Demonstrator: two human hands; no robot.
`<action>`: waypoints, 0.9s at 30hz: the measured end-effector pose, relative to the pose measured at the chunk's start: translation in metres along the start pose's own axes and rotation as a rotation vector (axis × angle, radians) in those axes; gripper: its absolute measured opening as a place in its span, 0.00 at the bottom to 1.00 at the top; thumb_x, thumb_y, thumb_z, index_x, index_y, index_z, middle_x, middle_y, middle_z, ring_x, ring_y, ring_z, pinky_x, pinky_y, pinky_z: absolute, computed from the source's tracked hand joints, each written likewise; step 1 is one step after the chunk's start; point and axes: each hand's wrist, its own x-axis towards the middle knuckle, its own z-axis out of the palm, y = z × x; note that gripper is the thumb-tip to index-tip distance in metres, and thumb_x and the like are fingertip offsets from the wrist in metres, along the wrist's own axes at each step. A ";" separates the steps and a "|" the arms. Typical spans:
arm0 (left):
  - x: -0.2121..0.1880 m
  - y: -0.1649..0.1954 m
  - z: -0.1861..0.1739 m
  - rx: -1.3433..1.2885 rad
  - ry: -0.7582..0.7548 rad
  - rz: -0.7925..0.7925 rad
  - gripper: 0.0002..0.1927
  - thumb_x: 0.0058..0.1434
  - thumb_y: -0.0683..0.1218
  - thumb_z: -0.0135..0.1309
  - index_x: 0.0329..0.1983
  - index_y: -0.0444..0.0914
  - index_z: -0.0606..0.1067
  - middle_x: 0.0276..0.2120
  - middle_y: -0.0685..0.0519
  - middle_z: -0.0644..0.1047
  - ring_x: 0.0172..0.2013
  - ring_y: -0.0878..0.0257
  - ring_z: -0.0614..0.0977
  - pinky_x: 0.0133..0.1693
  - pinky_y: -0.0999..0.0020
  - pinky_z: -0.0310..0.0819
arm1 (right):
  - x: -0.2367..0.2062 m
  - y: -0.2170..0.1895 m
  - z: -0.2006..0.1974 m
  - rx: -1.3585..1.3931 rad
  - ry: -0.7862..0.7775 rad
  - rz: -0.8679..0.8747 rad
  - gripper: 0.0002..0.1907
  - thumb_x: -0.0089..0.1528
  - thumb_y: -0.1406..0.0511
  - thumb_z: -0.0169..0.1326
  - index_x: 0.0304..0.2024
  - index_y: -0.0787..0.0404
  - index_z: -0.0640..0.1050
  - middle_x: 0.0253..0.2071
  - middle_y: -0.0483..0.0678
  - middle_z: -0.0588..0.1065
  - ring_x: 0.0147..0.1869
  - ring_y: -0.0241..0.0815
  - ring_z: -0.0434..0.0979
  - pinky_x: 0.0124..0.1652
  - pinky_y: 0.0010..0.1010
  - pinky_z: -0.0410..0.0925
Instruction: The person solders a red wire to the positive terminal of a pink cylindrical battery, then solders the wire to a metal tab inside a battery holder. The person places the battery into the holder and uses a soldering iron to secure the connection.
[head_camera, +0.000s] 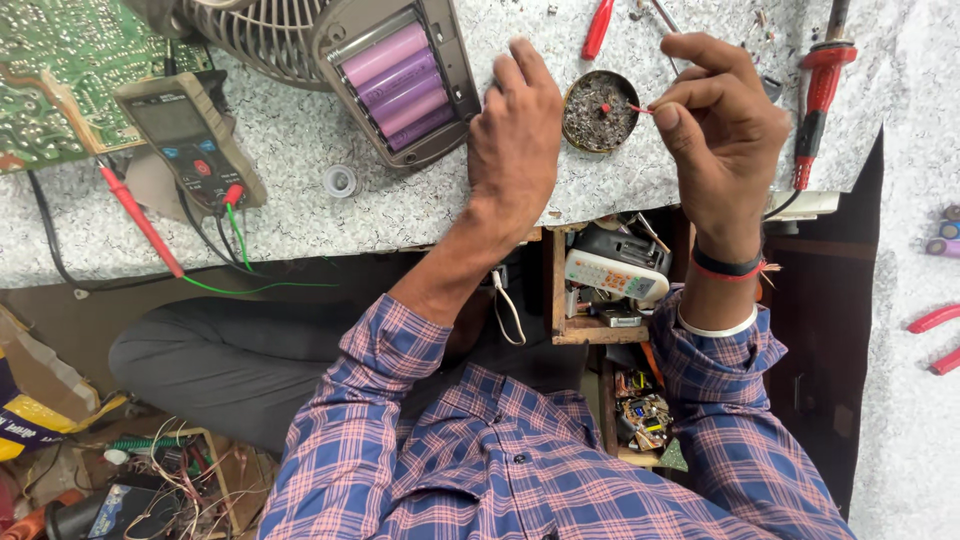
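Note:
My right hand (722, 128) pinches a thin red wire (638, 107) whose tip reaches into a small round tin (600, 111) of dark flux or paste. My left hand (515, 140) rests on the speckled bench (300, 230), its fingers touching the edge of a grey device (445, 125). That device lies open and shows several purple cylindrical battery cells (400, 80). A fan grille (255, 35) belongs to the same device.
A multimeter (188, 135) with red and green leads lies at the left beside a green circuit board (55, 70). A red-handled soldering iron (815, 100) and a red screwdriver (598, 27) lie on the bench. An open drawer (610, 280) holds a remote control.

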 end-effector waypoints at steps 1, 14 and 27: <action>-0.001 0.001 -0.003 -0.018 -0.031 0.017 0.26 0.62 0.36 0.59 0.61 0.21 0.66 0.44 0.34 0.77 0.34 0.54 0.86 0.28 0.71 0.83 | 0.000 0.000 0.000 0.001 -0.004 -0.002 0.12 0.76 0.66 0.63 0.44 0.71 0.80 0.64 0.54 0.73 0.46 0.30 0.70 0.46 0.20 0.66; -0.040 -0.049 -0.028 -1.237 -0.098 0.142 0.32 0.64 0.36 0.66 0.69 0.44 0.68 0.46 0.58 0.82 0.49 0.67 0.85 0.56 0.69 0.82 | 0.002 -0.019 0.040 0.027 -0.089 0.037 0.09 0.68 0.67 0.62 0.42 0.69 0.79 0.59 0.53 0.75 0.51 0.33 0.73 0.51 0.21 0.69; -0.039 -0.067 -0.031 -1.089 -0.172 0.213 0.33 0.63 0.41 0.70 0.69 0.48 0.69 0.45 0.60 0.79 0.47 0.66 0.82 0.45 0.70 0.80 | 0.002 0.005 0.042 0.073 -0.152 0.187 0.08 0.72 0.71 0.64 0.43 0.72 0.79 0.59 0.55 0.76 0.49 0.30 0.76 0.49 0.19 0.71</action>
